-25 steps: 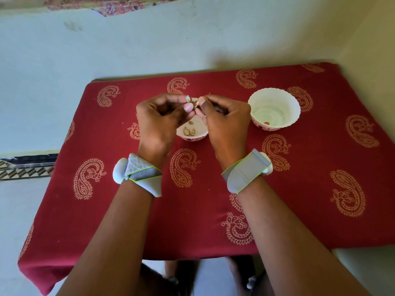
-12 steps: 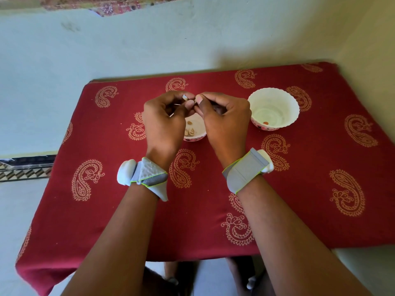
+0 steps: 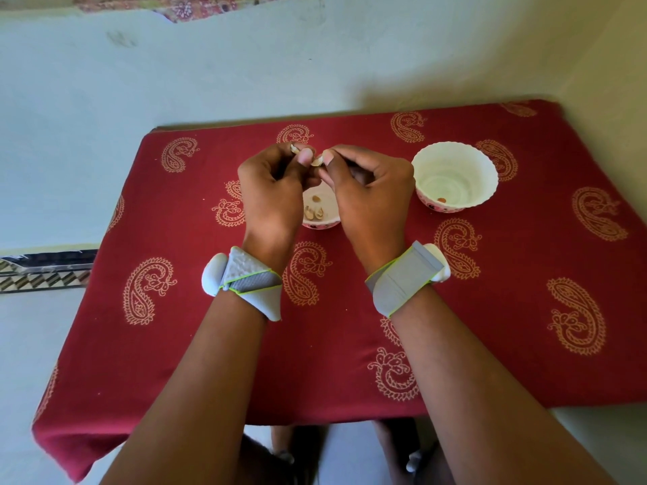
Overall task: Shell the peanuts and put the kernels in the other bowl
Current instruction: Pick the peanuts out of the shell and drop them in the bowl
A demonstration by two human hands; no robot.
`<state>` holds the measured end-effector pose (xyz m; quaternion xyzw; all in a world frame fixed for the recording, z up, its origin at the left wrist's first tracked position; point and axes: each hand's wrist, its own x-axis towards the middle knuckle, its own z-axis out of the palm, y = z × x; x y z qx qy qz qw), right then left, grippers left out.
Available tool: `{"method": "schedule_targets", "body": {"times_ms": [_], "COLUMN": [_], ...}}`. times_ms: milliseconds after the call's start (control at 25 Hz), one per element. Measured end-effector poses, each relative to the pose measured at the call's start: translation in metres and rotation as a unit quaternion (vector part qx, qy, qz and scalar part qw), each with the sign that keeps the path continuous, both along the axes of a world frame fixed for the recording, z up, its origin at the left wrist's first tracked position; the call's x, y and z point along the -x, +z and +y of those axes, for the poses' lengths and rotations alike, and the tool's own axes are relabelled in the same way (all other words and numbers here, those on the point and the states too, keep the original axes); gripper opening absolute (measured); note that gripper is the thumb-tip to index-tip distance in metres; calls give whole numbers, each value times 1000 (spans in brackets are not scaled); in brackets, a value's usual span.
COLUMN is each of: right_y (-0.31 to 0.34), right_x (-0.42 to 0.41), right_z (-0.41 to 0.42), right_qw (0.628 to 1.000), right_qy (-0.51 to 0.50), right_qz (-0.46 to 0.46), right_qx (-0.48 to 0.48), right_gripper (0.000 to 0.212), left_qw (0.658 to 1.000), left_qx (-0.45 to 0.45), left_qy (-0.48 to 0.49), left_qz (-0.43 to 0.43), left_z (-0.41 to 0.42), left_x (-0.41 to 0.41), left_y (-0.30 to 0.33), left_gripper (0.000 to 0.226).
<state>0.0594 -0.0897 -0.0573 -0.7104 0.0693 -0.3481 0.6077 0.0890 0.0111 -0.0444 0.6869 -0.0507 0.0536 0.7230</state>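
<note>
Left hand and right hand raised side by side above the middle of the surface, knuckles toward the camera, fingers curled inward, thumbs nearly meeting. Pinched between thumb and fingertips of each: a pale piece of peanut shell, one fragment at the left thumb tip, another at the right; whether the two pieces are fully apart cannot be told. Held directly over the near bowl, mostly hidden behind the hands, with a few shell pieces and a kernel visible inside.

Grey straps with white modules on both wrists: left wristband, right wristband. Forearms reaching in from the bottom edge, slanting inward toward each other.

To the right of the right hand, close but not touching: the white scalloped bowl, upright, with a single reddish kernel on its floor.

Covered with a red paisley cloth, draped over the near and left edges. Wide bare cloth to the left, to the right and in front of the bowls. Far edge tight against a pale wall, right edge close to another wall. Patterned floor strip at far left.
</note>
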Motion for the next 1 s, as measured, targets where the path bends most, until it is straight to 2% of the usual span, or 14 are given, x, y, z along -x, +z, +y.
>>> {"method": "schedule_targets", "body": {"times_ms": [160,440,520,600,680,760,840,880,920,1000], "right_y": [-2,-9,-9,-8,-5,2,10,13,14,13], "right_x": [1,1,0,-1,-4,-7,-7,-6,-6,-6], "right_z": [1,-14,-15,-13,-7,-1,1,-1,-2,-2], "right_qw": [999,983,976,979,995,989,916,873,836,791], "right_qy": [-1,-19,1,0,4,49,130,165,198,247], "right_qz": [-3,20,16,20,39,61,70,71,69,59], "right_qx": [-44,184,215,201,96,-129,-373,-453,-508,-557], "right_gripper": [11,5,9,14,17,20,29,37,45,59], "left_qw": [1000,999,999,999,998,994,976,957,931,887], "left_qx": [10,-39,-48,-48,-56,-92,-166,-219,-273,-334], "left_qy": [11,20,11,5,-1,-26,-70,-91,-108,-133], "left_qz": [9,-13,-13,-12,-21,-56,-120,-165,-216,-291], "left_z": [-1,7,6,6,8,11,10,8,5,1], "left_x": [-2,-4,-3,-2,-2,-1,4,7,11,15], "left_y": [1,2,2,3,5,8,12,14,16,18], "left_gripper": [13,8,9,9,9,7,7,11,15,23]}}
